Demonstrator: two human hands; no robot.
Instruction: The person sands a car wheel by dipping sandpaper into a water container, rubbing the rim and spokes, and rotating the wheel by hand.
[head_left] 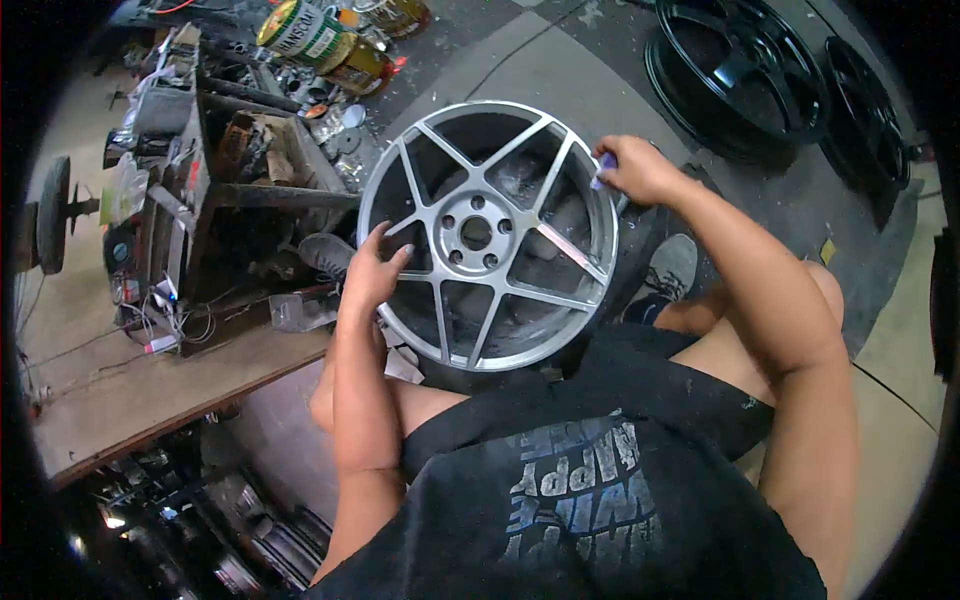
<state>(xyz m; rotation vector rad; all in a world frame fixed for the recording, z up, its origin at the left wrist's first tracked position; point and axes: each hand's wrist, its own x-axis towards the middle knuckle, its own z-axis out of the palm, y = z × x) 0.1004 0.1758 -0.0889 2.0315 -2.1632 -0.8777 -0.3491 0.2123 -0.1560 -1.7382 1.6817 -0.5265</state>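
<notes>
So there's a big silver wheel lying face up between the person's knees, spokes and hub in full view, though I can't see what's propping it up from below. The left hand sits at the left side of the rim with fingers spread and thumb apart, not wrapped around anything, just kinda resting there. The right hand is over at the upper right edge, fingers pinched on a small purple piece right up against the rim; most of it is hidden, so no clue what it's made of. My worry would be the left side: with that loose a hold, a hard push from the right hand could make the wheel twist or tip, and there's a sneaker just beside it. The purple piece is tiny too, so if it slipped, bare fingertips would meet the metal edge. Pressing on one spot too long might leave the finish uneven. Also, that cluttered metal stand is super near the left of the rim, so a sideways shift could mean a ding. The black wheel on the floor looks well apart, so I'd bet it's safe.
</notes>
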